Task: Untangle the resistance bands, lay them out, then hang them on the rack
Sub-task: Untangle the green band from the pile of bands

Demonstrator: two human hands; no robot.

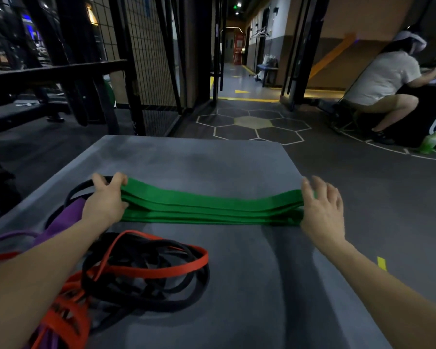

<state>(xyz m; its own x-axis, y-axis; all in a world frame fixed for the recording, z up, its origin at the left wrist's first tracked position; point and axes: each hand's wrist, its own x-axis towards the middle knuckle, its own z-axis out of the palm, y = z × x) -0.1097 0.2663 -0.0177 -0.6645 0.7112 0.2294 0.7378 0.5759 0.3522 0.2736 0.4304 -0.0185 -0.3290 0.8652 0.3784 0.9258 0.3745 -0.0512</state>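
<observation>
The left hand [106, 197] pinches one end of the folded green resistance band [212, 206], thumb under, fingers curled over the top. The right hand [321, 210] rests on the other end with fingers spread and fairly straight. The band lies stretched flat between them across the grey platform [186, 159]. Bare surface runs beyond the fingertips to the platform's far edge; its right edge passes just outside the right hand. Below the left forearm sits a tangle of black bands [146, 278] and red bands [161, 269]. A purple band [66, 217] lies left of the left wrist.
</observation>
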